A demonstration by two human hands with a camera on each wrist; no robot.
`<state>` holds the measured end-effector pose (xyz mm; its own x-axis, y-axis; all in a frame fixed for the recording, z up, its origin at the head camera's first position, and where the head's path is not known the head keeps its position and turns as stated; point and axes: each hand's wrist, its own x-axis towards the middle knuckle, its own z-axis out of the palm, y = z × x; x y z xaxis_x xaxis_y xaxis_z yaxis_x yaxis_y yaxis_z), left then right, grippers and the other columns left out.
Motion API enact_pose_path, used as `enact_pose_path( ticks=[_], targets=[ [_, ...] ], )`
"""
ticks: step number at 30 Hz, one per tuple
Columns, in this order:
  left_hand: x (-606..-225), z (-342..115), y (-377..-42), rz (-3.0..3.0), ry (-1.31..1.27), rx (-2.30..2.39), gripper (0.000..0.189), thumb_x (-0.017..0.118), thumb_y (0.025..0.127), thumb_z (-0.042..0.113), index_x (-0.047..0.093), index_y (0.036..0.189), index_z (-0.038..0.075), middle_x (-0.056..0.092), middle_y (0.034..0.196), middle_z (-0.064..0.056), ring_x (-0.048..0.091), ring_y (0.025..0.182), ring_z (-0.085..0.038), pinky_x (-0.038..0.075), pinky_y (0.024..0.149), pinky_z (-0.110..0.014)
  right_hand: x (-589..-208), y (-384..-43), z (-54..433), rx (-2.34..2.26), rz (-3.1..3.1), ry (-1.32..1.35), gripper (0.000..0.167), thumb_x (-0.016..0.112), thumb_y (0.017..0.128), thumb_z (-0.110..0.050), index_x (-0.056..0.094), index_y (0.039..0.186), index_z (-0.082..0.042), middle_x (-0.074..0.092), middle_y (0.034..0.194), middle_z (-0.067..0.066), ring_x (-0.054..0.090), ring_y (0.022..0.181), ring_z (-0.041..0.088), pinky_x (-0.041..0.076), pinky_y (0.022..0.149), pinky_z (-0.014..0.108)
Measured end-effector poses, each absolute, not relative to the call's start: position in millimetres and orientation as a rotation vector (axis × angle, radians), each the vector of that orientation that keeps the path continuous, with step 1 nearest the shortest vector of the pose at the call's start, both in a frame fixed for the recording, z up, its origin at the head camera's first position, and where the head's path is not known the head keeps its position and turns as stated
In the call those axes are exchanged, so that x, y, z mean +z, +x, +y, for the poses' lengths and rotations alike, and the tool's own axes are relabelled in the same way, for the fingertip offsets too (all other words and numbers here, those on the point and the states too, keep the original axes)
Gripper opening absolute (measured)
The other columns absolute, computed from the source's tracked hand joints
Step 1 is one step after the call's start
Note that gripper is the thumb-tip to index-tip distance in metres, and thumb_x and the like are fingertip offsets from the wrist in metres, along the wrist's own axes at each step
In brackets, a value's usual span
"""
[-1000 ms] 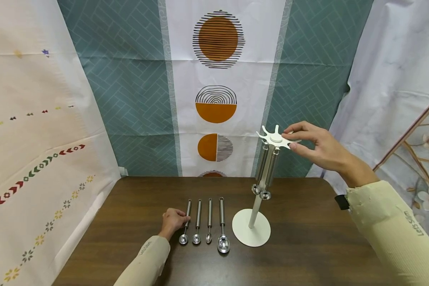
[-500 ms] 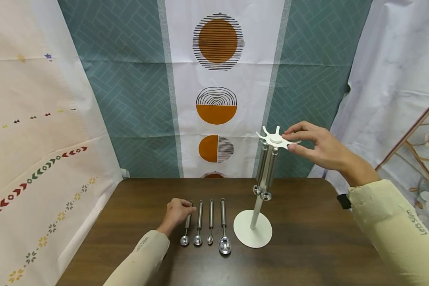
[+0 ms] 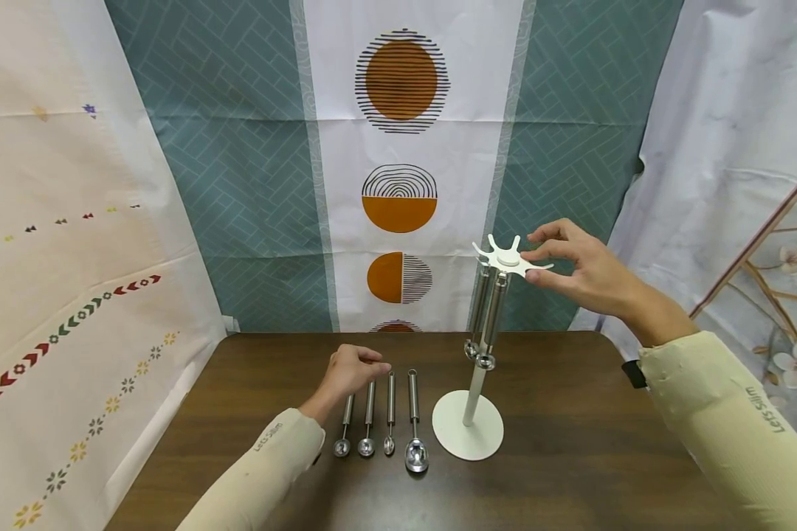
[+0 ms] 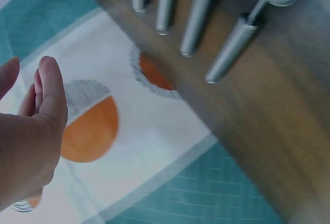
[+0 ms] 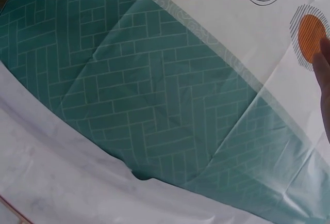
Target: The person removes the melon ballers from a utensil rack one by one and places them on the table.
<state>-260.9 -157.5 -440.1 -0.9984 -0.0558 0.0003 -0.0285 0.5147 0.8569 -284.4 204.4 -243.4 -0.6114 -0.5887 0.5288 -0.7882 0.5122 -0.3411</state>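
Note:
Several steel scoops with tubular handles lie side by side on the table: a small round one [image 3: 342, 447], a similar one [image 3: 366, 447], a narrow one [image 3: 389, 445] and a larger oval-bowled one [image 3: 416, 455]. My left hand [image 3: 352, 370] hovers over the handle ends, holding nothing; the left wrist view shows its thumb apart from extended fingers [image 4: 51, 87]. A white utensil rack [image 3: 468, 428] stands to the right, with two steel scoops [image 3: 494, 317] hanging from its spoked top. My right hand [image 3: 581, 274] pinches an arm of that top between thumb and fingers.
The brown table [image 3: 558, 472] ends at a patterned teal-and-white cloth [image 3: 252, 184] behind. Pale cloths hang at the left [image 3: 53, 295] and right [image 3: 724, 110]. In the right wrist view, only a sliver of the right hand [image 5: 324, 79] shows at the edge.
My left hand has lifted off the leftmost scoop's handle and moved right and away from me. The hanging scoops have shifted slightly left as the rack's top turned under my right hand.

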Motion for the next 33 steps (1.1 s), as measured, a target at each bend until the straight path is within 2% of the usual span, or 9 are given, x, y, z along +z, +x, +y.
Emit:
enact_pose_path(
  ticks=[3,6,13,17,21,26,29,33],
  targets=[
    [-427,-152,-259,-2.701,0.033,-1.601,0.026,0.083,0.084,0.015,0.076,0.103,-0.001,0.075,0.085,-0.006,0.072,0.071,-0.018,0.059,0.065,-0.031,-243,-283,203,0.814,-2.456,1.139,0.02,0.074,0.092,-0.016,0.072,0.108,-0.005,0.05,0.143,0.015,0.045,0.131,0.04,0.041,0.095,0.058],
    [-415,-145,-258,-2.7,-0.002,-1.648,0.027,0.082,0.084,0.015,0.076,0.105,-0.001,0.075,0.087,-0.007,0.073,0.075,-0.021,0.06,0.067,-0.033,-243,-282,202,0.819,-2.511,1.139,0.019,0.07,0.095,-0.021,0.068,0.109,-0.008,0.046,0.15,0.014,0.04,0.138,0.043,0.037,0.1,0.065],
    [-389,-130,-255,-2.728,-0.064,-1.683,0.026,0.083,0.084,0.019,0.077,0.105,0.005,0.072,0.095,-0.005,0.073,0.078,-0.02,0.059,0.07,-0.033,-244,-285,203,0.764,-2.462,1.21,0.014,0.061,0.1,-0.018,0.064,0.109,-0.008,0.051,0.145,0.016,0.045,0.133,0.041,0.037,0.101,0.062],
    [-377,-121,-256,-2.726,-0.137,-1.71,0.027,0.083,0.083,0.018,0.077,0.106,0.005,0.072,0.102,-0.006,0.073,0.078,-0.018,0.059,0.072,-0.033,-244,-287,205,0.746,-2.439,1.239,0.014,0.058,0.1,-0.015,0.064,0.11,-0.008,0.052,0.143,0.017,0.046,0.131,0.041,0.037,0.099,0.063],
    [-366,-114,-256,-2.697,-0.175,-1.792,0.027,0.083,0.083,0.017,0.077,0.106,0.003,0.072,0.101,-0.007,0.072,0.082,-0.018,0.059,0.075,-0.033,-245,-287,206,0.743,-2.444,1.228,0.016,0.059,0.1,-0.016,0.063,0.113,-0.008,0.053,0.142,0.016,0.047,0.131,0.041,0.038,0.098,0.061],
    [-352,-105,-258,-2.641,-0.22,-1.897,0.029,0.082,0.084,0.015,0.075,0.109,0.001,0.073,0.102,-0.008,0.072,0.091,-0.024,0.058,0.078,-0.031,-246,-289,207,0.739,-2.428,1.24,0.019,0.057,0.1,-0.01,0.063,0.118,-0.008,0.053,0.143,0.015,0.048,0.131,0.04,0.039,0.098,0.059],
    [-344,-99,-260,-2.626,-0.273,-1.907,0.03,0.081,0.085,0.015,0.075,0.111,0.002,0.073,0.103,-0.008,0.072,0.089,-0.024,0.058,0.082,-0.035,-245,-287,208,0.73,-2.42,1.244,0.024,0.056,0.101,-0.01,0.065,0.123,-0.007,0.053,0.143,0.014,0.049,0.131,0.039,0.039,0.098,0.059],
    [-336,-93,-263,-2.608,-0.32,-1.915,0.03,0.081,0.085,0.015,0.075,0.111,0.003,0.074,0.102,-0.007,0.073,0.084,-0.02,0.058,0.082,-0.036,-243,-286,208,0.724,-2.412,1.242,0.027,0.058,0.1,-0.009,0.068,0.125,-0.006,0.054,0.142,0.013,0.05,0.129,0.039,0.041,0.097,0.059]
  ],
)
